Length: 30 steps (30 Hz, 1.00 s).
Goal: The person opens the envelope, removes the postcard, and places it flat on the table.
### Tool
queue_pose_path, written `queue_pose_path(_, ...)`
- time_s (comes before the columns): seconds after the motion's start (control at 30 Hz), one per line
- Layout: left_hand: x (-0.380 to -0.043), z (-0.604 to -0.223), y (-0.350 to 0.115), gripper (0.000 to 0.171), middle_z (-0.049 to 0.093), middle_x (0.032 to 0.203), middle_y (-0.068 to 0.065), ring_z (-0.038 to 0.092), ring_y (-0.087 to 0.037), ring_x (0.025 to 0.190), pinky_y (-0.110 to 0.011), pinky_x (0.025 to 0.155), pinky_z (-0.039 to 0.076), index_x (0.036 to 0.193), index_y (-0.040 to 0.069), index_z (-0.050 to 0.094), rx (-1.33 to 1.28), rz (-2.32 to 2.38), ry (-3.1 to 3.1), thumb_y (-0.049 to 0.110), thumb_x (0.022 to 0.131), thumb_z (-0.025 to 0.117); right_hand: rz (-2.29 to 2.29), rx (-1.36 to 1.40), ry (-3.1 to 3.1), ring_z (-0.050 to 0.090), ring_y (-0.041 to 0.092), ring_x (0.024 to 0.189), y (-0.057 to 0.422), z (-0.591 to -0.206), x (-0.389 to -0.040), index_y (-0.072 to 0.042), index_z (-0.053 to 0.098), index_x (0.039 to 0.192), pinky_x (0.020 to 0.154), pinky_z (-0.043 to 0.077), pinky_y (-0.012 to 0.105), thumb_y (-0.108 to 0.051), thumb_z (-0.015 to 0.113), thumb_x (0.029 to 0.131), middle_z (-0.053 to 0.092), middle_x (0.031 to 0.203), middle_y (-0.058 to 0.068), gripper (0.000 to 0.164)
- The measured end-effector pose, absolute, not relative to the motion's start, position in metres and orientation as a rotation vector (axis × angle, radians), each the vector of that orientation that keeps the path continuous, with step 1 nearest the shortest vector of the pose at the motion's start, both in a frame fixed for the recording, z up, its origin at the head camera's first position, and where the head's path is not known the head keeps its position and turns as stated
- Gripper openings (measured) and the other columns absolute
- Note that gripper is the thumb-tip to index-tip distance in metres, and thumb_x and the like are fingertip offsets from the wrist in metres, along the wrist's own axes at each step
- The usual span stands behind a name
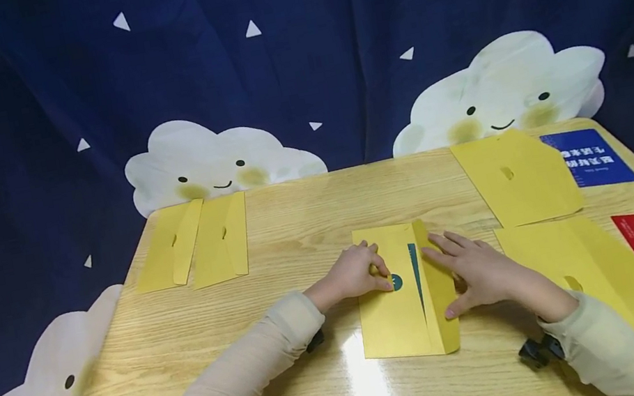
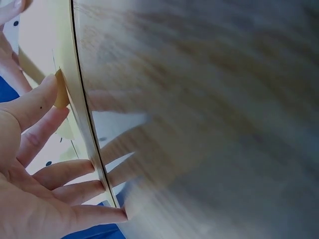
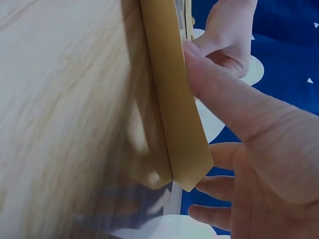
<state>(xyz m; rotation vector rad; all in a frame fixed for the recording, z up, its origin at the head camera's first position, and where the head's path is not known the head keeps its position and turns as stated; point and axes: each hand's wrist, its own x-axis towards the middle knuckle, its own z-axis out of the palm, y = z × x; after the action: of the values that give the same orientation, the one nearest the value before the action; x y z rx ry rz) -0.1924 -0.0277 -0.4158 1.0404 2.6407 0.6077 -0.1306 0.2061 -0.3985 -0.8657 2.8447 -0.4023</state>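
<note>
Head view: envelope (image 1: pixel 392 330) lies beneath left hand (image 1: pixel 357 273), apparently touching right hand (image 1: pixel 477 270).

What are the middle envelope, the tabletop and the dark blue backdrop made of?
Middle envelope: probably smooth paper or thin card, given its crisp folds.
Tabletop: wood or wood-look laminate with visible grain; bright glare suggests a glossy coat.
Backdrop: likely printed matte fabric, hanging in soft folds.

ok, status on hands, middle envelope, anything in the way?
Left hand pinching middle envelope at its notch. Right hand touching its flap. Flap open, teal insert showing. Only hands seen over it.
</note>
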Motion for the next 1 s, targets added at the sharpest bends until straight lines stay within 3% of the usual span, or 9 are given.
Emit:
queue_pose_path(0.17, -0.194, -0.416, -0.027, 0.018, 0.064, 0.108, -0.010, 0.038, -0.036, 0.124, -0.052, 0.102, 0.024, 0.084, 0.012, 0.072, 1.042, 0.610, 2.641, 0.027, 0.074, 0.076, -0.362, -0.874, 2.848, 0.021, 0.048, 0.128, 0.211, -0.405, -0.132, -0.002, 0.038, 0.138, 0.088, 0.025, 0.069, -0.058, 0.074, 0.059, 0.023, 0.144, 0.025, 0.102)
queue_pose_path(0.57, -0.194, -0.416, -0.026, 0.017, 0.057, 0.119, -0.017, 0.036, -0.040, 0.124, -0.060, 0.098, 0.025, 0.083, 0.013, 0.072, 1.020, 0.604, 2.623, 0.028, 0.075, 0.075, -0.308, -0.803, 2.801, 0.021, 0.048, 0.128, 0.216, -0.414, -0.133, -0.009, 0.038, 0.139, 0.087, 0.022, 0.071, -0.065, 0.067, 0.061, 0.024, 0.144, 0.024, 0.101)
queue_pose_path(0.77, -0.193, -0.414, -0.023, 0.014, 0.066, 0.103, -0.006, 0.043, -0.037, 0.120, -0.059, 0.094, 0.031, 0.075, 0.016, 0.071, 1.043, 0.561, 2.657, 0.029, 0.074, 0.074, -0.287, -0.760, 2.765, 0.019, 0.049, 0.128, 0.213, -0.414, -0.135, -0.008, 0.037, 0.139, 0.089, 0.022, 0.070, -0.062, 0.071, 0.061, 0.022, 0.144, 0.026, 0.101)
queue_pose_path(0.9, -0.191, -0.412, -0.016, 0.021, 0.067, 0.095, 0.003, 0.046, -0.039, 0.117, -0.063, 0.086, 0.036, 0.065, 0.020, 0.067, 0.982, 0.508, 2.716, 0.039, 0.074, 0.073, -0.276, -0.752, 2.753, 0.018, 0.049, 0.128, 0.211, -0.413, -0.134, -0.007, 0.037, 0.140, 0.089, 0.022, 0.070, -0.060, 0.071, 0.061, 0.022, 0.144, 0.026, 0.101)
queue_pose_path(1.0, -0.188, -0.411, -0.013, 0.022, 0.066, 0.088, 0.003, 0.049, -0.040, 0.113, -0.068, 0.081, 0.035, 0.062, 0.020, 0.064, 0.932, 0.505, 2.749, 0.034, 0.075, 0.073, -0.275, -0.765, 2.759, 0.019, 0.050, 0.128, 0.211, -0.412, -0.134, -0.006, 0.037, 0.139, 0.088, 0.023, 0.070, -0.060, 0.071, 0.062, 0.023, 0.144, 0.027, 0.100)
